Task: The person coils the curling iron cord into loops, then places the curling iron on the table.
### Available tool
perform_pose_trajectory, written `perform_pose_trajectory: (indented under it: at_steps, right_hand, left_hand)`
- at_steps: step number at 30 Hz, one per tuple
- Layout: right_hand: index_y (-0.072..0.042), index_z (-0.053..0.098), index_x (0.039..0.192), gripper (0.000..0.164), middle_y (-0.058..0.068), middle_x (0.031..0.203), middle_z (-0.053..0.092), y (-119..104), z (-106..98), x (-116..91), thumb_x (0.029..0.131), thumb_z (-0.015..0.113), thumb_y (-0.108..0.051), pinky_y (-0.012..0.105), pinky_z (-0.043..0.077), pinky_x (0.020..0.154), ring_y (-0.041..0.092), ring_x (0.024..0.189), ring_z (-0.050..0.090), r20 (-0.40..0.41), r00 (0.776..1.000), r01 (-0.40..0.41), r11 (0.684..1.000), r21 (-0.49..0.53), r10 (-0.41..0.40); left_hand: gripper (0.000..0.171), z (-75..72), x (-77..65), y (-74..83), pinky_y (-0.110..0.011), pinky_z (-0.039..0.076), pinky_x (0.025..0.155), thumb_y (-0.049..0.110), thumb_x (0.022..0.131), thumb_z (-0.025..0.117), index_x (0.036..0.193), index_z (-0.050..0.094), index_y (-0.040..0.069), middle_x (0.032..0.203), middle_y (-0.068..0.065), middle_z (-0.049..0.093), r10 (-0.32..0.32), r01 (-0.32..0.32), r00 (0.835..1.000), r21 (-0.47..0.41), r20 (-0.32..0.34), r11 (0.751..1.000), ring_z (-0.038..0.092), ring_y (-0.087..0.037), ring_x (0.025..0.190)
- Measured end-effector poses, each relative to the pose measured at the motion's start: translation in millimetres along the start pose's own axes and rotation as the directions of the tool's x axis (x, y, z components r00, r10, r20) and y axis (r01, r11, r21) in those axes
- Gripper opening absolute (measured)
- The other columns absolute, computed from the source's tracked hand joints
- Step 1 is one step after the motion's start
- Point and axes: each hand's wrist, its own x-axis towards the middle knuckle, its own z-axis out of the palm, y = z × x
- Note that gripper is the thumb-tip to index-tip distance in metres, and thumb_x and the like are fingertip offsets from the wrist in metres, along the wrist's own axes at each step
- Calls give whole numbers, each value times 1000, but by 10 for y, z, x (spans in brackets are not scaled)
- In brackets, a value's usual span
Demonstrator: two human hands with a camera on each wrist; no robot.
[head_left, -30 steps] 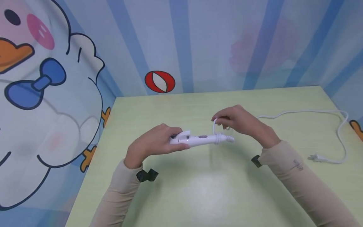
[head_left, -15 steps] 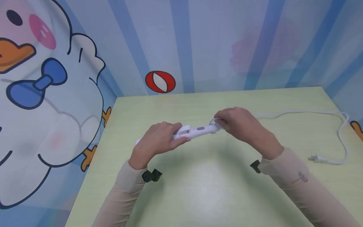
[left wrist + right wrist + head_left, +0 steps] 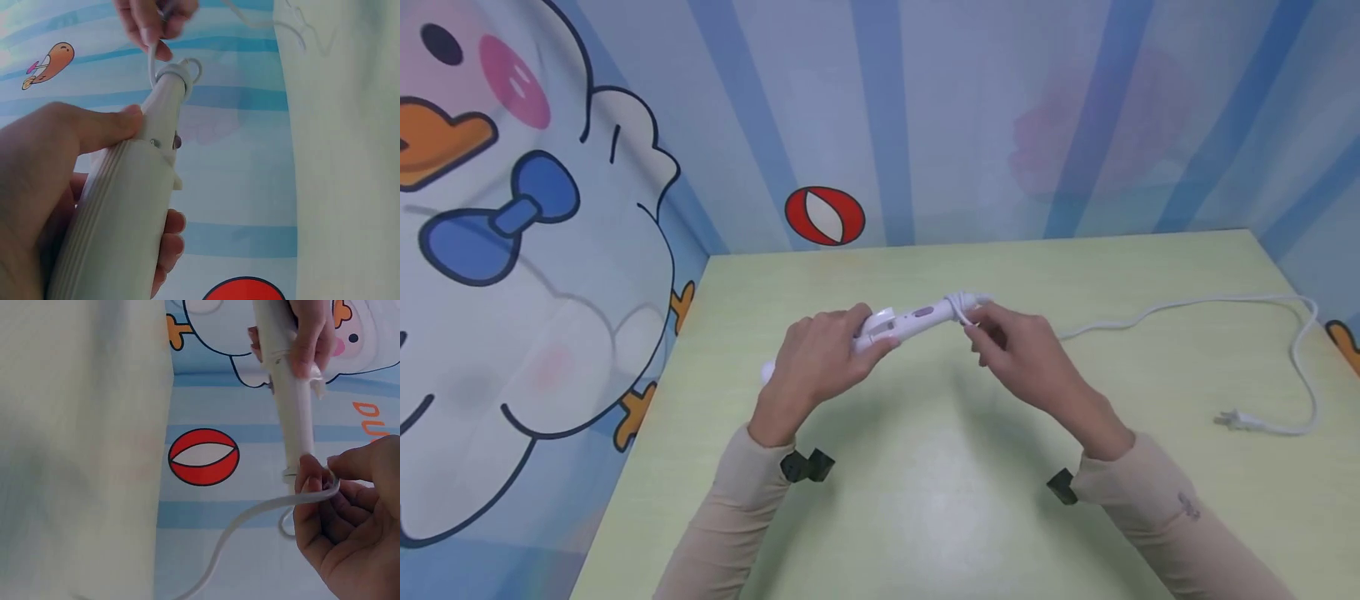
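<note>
A white curling iron is held above the table, tilted up toward its cord end on the right. My left hand grips it around the barrel and clamp; the thumb lies along its side in the left wrist view. White cord loops around the narrow handle end. At that end my right hand pinches the cord between thumb and fingers, close beside the handle. From there the cord runs right across the table to a two-pin plug.
The pale green table ends at a blue striped wall behind. A cartoon duck is printed on the left side, a red ball picture on the back wall. Small black devices sit at both wrists.
My right hand has come from the far side of the handle around to its near side, carrying the cord around it. The iron's handle end has swung up and away; the left hand keeps its grip.
</note>
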Motion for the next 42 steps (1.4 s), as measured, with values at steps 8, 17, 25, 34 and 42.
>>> perform_pose_trajectory:
  at_steps: [8, 17, 25, 34, 42]
  right_hand:
    - [-11, 65, 100, 19, 0, 85, 67, 286, 156, 6, 93, 55, -26, 36, 47, 84, 14, 89, 62, 146, 989, -73, 949, 308, 28]
    - [-18, 71, 99, 18, -6, 99, 69, 531, 208, 42, 89, 61, -28, 35, 47, 84, 10, 101, 59, 157, 987, -25, 950, 311, -25]
    - [-12, 72, 92, 17, 1, 94, 69, 552, 162, 57, 75, 74, -10, 34, 45, 77, 16, 89, 61, -22, 963, 271, 960, 66, -270]
    - [-8, 69, 99, 35, 5, 95, 69, 633, 5, 90, 69, 74, 9, 41, 50, 76, 22, 85, 65, -13, 903, 426, 900, -91, -429]
    - [-12, 69, 102, 24, -3, 96, 68, 533, -123, 226, 81, 67, -2, 31, 51, 70, 11, 84, 65, 129, 887, 455, 887, -75, -444]
  left_hand:
    - [44, -54, -2, 21, -26, 38, 48, 56, 83, 54, 102, 59, 17, 68, 4, 54, -10, 11, 1000, -82, 11, 997, 48, -12, 54]
    - [43, -72, -12, 23, -26, 38, 52, 56, 84, 53, 101, 60, 18, 68, 6, 54, 56, -43, 996, -165, 72, 985, 49, -10, 56]
    - [31, -101, -40, -73, -26, 37, 52, 52, 85, 55, 90, 58, 21, 65, 8, 52, 160, -117, 980, -307, 119, 944, 48, -9, 56]
    - [29, -130, -72, -91, -25, 39, 53, 53, 85, 55, 87, 56, 24, 64, 10, 52, 260, -175, 948, -386, 181, 906, 49, -7, 55]
    - [34, -162, -90, -45, -25, 41, 53, 55, 84, 55, 91, 56, 22, 66, 10, 53, 283, -199, 929, -324, 238, 925, 50, -6, 56]
